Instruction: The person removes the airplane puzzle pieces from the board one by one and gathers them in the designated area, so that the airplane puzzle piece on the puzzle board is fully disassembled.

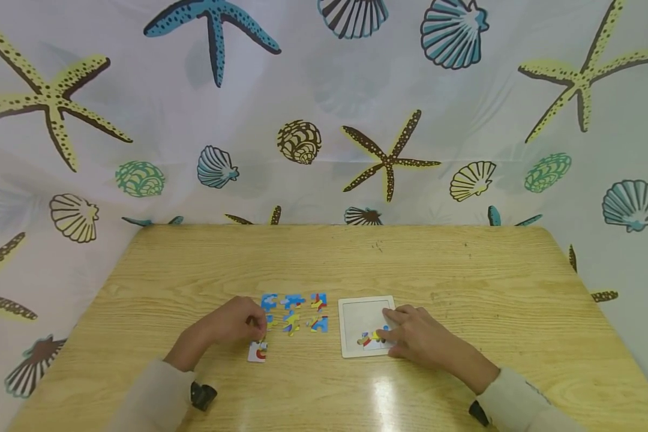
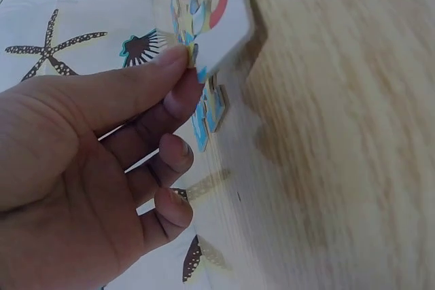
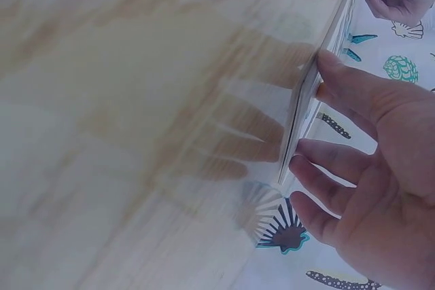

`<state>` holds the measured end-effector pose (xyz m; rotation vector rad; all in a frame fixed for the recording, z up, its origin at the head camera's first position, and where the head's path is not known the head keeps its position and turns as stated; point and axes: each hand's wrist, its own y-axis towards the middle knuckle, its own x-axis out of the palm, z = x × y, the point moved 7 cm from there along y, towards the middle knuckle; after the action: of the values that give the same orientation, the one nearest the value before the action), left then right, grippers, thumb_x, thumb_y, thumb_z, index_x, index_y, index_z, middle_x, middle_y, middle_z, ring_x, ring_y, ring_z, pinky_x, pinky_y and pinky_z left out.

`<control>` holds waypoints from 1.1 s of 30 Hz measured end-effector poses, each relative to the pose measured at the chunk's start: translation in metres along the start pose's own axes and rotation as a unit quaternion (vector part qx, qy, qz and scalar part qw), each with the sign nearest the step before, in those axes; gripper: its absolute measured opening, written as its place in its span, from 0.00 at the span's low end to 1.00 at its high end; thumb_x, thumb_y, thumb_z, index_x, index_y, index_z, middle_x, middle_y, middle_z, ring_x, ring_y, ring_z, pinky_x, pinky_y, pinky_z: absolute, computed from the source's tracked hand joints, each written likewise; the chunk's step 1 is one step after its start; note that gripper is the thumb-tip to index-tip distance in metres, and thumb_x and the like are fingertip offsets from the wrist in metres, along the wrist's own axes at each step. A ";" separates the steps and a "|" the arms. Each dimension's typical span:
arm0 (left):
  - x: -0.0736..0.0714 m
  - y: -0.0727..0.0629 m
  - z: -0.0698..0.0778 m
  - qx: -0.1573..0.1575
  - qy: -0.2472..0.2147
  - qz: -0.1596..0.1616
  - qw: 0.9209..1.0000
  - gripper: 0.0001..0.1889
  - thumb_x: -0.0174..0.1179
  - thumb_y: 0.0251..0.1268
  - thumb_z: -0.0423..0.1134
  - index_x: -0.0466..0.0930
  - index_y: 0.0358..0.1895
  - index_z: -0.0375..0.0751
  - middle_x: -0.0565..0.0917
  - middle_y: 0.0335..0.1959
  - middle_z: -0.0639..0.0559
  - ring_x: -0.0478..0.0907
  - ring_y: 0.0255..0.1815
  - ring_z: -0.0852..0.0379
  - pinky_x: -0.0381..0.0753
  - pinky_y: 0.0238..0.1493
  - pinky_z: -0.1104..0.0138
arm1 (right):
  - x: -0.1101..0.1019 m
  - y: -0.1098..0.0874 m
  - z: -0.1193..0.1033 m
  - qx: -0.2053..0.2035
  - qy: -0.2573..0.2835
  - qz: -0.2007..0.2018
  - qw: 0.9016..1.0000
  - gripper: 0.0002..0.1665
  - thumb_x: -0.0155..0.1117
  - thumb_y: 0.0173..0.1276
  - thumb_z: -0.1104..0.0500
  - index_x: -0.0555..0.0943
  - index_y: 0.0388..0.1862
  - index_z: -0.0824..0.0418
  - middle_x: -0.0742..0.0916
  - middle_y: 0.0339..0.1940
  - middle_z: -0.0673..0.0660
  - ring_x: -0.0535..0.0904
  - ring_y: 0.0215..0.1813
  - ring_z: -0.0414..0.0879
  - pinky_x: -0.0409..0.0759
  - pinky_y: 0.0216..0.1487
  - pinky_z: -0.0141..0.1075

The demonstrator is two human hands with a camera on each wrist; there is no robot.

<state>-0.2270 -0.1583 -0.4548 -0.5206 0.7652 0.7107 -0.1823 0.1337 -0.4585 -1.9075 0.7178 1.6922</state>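
Observation:
In the head view my left hand (image 1: pixel 236 322) is at the near-left corner of a group of loose jigsaw pieces. Its thumb and index finger pinch a white jigsaw piece (image 2: pixel 231 28) with a red arc, tilted off the table in the left wrist view; the other fingers curl loosely. A pale puzzle tray (image 1: pixel 363 316) lies to the right. Joined jigsaw pieces (image 1: pixel 366 341) sit along its near side, partly hidden by my fingers. My right hand (image 1: pixel 422 338) rests on the tray's right side, fingers spread, with fingertips touching its edge and the pieces inside.
Several loose jigsaw pieces (image 1: pixel 293 318), blue, yellow and red, lie in rows between the left hand and the tray. The wooden table (image 1: pixel 281 258) runs back to a white cloth (image 1: pixel 324 198) printed with shells and starfish.

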 end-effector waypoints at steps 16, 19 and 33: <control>0.004 0.001 -0.001 -0.026 0.018 0.011 0.999 0.08 0.62 0.58 0.30 0.82 0.24 0.45 0.80 0.24 0.60 0.68 0.25 0.68 0.70 0.28 0.73 | 0.001 0.000 0.001 0.008 0.001 -0.006 1.000 0.23 0.64 0.63 0.47 0.81 0.57 0.51 0.77 0.64 0.65 0.74 0.61 0.60 0.75 0.54 0.53; 0.004 0.001 -0.001 -0.028 0.017 0.014 0.999 0.08 0.62 0.58 0.30 0.82 0.24 0.45 0.80 0.24 0.60 0.69 0.25 0.69 0.71 0.28 0.72 | 0.001 0.000 0.001 0.008 0.002 -0.005 1.000 0.23 0.64 0.63 0.48 0.81 0.57 0.51 0.77 0.64 0.65 0.74 0.61 0.60 0.76 0.53 0.54; -0.002 0.000 0.007 -0.040 0.000 0.035 0.999 0.08 0.63 0.57 0.31 0.83 0.23 0.45 0.81 0.23 0.58 0.69 0.22 0.66 0.71 0.26 0.72 | 0.001 -0.001 0.001 0.015 0.018 -0.007 1.000 0.24 0.64 0.63 0.48 0.80 0.57 0.51 0.77 0.64 0.64 0.73 0.62 0.60 0.74 0.55 0.55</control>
<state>-0.2252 -0.1547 -0.4487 -0.5679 0.7614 0.8090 -0.1824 0.1349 -0.4591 -1.9228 0.7394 1.6330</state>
